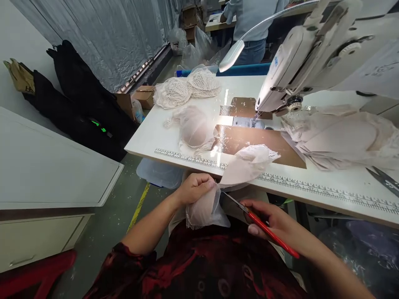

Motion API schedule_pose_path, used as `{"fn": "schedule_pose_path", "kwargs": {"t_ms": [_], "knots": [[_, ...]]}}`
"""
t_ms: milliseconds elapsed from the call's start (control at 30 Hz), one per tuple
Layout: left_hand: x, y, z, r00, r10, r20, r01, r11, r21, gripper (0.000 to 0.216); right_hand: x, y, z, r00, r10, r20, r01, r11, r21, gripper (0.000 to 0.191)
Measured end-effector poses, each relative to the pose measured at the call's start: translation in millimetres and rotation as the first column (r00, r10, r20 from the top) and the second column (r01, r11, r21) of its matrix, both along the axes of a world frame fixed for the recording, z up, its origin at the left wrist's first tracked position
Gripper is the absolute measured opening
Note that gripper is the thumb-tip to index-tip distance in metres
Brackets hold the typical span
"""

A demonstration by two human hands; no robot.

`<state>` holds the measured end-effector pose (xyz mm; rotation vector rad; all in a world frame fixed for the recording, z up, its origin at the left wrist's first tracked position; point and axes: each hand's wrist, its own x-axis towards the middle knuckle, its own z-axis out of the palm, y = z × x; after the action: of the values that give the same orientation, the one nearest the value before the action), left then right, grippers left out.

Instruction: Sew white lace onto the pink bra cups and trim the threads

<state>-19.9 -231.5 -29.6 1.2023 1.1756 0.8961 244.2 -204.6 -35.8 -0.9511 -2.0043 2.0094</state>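
My left hand (pixel 198 189) is closed in a pinch on a pale, sheer lace-edged bra cup piece (pixel 202 211), just below the table's front edge. From the pinch, a second part of the pale fabric (pixel 243 168) rises over the edge and rests on the tabletop. In my right hand (pixel 276 216) are red-handled scissors (pixel 264 229), with thin metal blades pointing up and left. Their tips are close to the fabric beside my left fingers; I cannot tell whether they touch it. Another beige bra cup (pixel 193 126) lies on the table to the left.
A white sewing machine (pixel 289 70) stands over the white table (pixel 146 139), with a lamp (pixel 232 56) nearby. Lace cups (pixel 174 92) are at the back left, stacked fabric pieces (pixel 346 133) at right, and dark scissors (pixel 386 180) near the right edge. A person (pixel 254 25) stands behind.
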Motion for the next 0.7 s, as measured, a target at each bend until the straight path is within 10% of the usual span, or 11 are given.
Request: {"fn": "schedule_pose_path", "kwargs": {"t_ms": [200,500,700], "knots": [[5,11,17.2,0.957,-0.012,0.291,0.064,0.983,-0.170,0.040,1,0,4.5,0.995,-0.016,-0.095,0.020,0.999,0.039,0.047],[28,47,29.1,0.841,-0.469,0.268,0.531,0.810,-0.249,0.032,31,-8,0.6,0.915,-0.248,-0.318,0.274,0.961,0.039,0.057],[43,84,68.6,0.852,-0.229,0.470,0.250,0.968,0.018,0.029,34,-8,1.3,0.881,-0.273,-0.386,0.331,0.939,0.093,0.058]]}}
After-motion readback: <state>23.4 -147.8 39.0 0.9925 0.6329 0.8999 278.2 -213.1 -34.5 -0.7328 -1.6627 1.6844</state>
